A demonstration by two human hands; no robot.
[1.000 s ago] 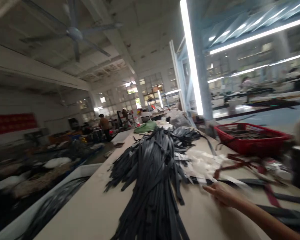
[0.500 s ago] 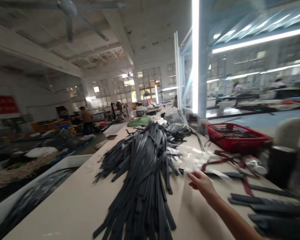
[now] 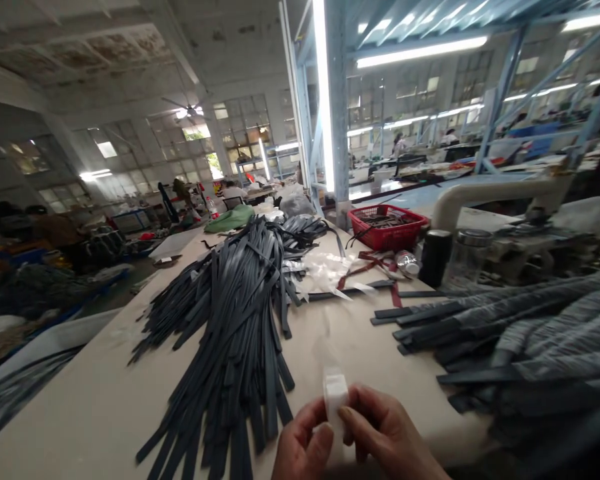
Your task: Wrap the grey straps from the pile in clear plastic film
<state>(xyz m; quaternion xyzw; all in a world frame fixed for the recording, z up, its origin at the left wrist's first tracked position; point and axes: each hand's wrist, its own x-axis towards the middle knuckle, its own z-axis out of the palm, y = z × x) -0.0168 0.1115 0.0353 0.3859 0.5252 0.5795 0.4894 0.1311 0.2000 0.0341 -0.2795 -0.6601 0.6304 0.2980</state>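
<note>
Near the front of the table, a white strip (image 3: 336, 395), folded or stacked at its top, stands between my two hands. My left hand (image 3: 303, 443) grips it from the left with curled fingers. From the other side, the thumb and fingers of my right hand (image 3: 387, 427) pinch it. The lower part of the strip is hidden by my fingers. To the left lies a large heap of dark grey flat straps (image 3: 250, 300), spread in a fan. Beyond my hands, loose white strips (image 3: 325, 267) lie beside the heap.
Wrapped bundles of dark straps (image 3: 540, 333) lie at the right. Behind them are a sewing machine (image 3: 530, 243), a black cylinder (image 3: 435, 259), a glass jar (image 3: 469, 257) and a red basket (image 3: 387, 230). A white bin (image 3: 75, 333) stands left of the table.
My right hand has come back from the loose white strips to the table's front, with a white strip. My left hand has come into view and grips it too. The view has turned right.
</note>
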